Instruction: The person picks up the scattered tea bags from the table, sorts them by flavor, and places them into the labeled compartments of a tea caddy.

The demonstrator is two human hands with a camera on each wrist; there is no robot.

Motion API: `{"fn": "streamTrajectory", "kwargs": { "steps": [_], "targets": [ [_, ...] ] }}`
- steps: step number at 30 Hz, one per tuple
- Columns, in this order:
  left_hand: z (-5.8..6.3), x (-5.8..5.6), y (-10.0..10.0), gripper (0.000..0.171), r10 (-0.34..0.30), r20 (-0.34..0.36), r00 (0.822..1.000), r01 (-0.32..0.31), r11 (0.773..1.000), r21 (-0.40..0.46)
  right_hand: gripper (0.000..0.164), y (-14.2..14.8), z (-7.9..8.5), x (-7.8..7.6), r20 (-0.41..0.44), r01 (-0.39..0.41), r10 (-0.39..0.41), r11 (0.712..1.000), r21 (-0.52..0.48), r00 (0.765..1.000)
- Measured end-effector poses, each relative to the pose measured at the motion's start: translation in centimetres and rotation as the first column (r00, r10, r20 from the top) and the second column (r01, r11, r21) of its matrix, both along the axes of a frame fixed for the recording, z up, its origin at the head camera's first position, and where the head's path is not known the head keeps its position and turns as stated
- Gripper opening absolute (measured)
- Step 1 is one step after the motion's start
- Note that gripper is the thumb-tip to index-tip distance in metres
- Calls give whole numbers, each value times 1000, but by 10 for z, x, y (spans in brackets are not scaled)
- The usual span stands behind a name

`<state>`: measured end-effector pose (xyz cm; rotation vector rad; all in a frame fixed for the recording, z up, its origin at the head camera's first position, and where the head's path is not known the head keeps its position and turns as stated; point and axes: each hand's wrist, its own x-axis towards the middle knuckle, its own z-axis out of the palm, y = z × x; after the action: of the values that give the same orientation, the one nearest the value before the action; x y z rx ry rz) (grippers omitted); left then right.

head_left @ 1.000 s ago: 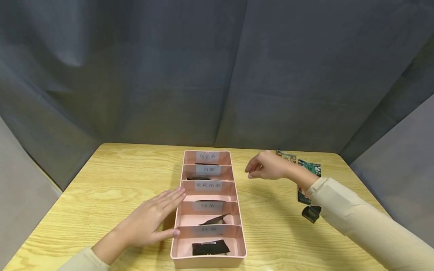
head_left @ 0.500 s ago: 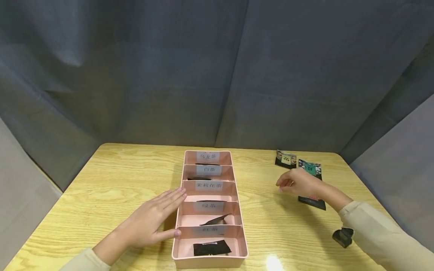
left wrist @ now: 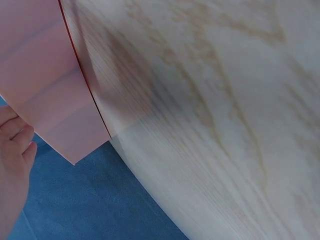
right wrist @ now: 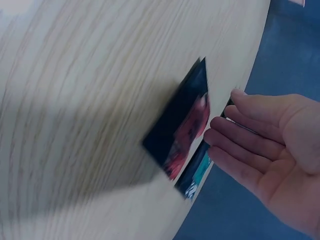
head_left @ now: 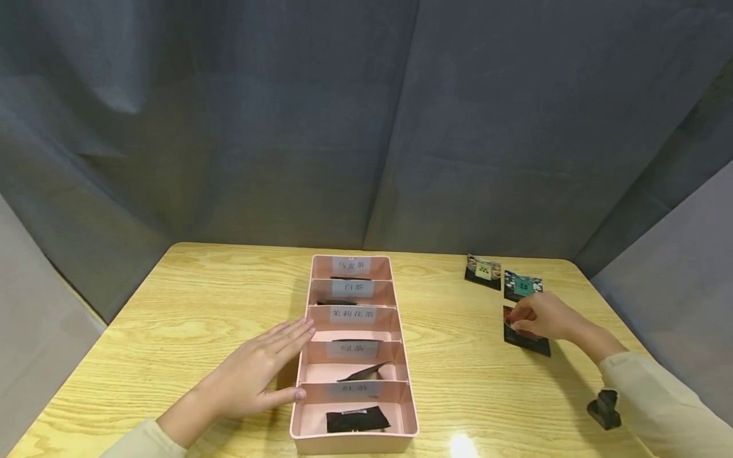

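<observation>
red-and-black packet [head_left: 528, 344] is located on the worktop [head_left: 458, 369], right side, partly covered by the right grip [head_left: 541, 316]; thumb and fingers are held slightly parted, contact cannot be told. beyond it, teal-labelled packet [head_left: 522, 286] and yellow-labelled packet [head_left: 483, 271] are seen. pink tray [head_left: 355, 445] is touched at its left rim by the left grip [head_left: 260, 369], fingers extended.

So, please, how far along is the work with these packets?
Looks done: dark packets are in the pink box, which the left hand touches. In hand: the right hand is at the red packet, grip unclear. Remaining: this one, plus the green-labelled packet and yellow-labelled packet on the table.
</observation>
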<state>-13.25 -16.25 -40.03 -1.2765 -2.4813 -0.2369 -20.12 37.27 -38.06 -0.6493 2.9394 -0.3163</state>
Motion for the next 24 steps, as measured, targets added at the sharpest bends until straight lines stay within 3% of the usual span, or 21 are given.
{"fn": "streamTrajectory", "kwargs": {
  "steps": [8, 14, 24],
  "targets": [
    [-1, 0, 0, 90, 10, 0, 1000, -10, 1000, -8, 17, 19, -14, -9, -4, 79, -79, 996, 29, 997],
    [0, 0, 0, 87, 8, 14, 1000, -8, 1000, -6, 15, 29, -20, -13, -29, 81, -80, 996, 33, 996],
    [-1, 0, -1, 83, 7, 20, 1000, -6, 1000, -5, 36, 38, -28, -18, -43, 72, -71, 997, 34, 997]
  ]
}}
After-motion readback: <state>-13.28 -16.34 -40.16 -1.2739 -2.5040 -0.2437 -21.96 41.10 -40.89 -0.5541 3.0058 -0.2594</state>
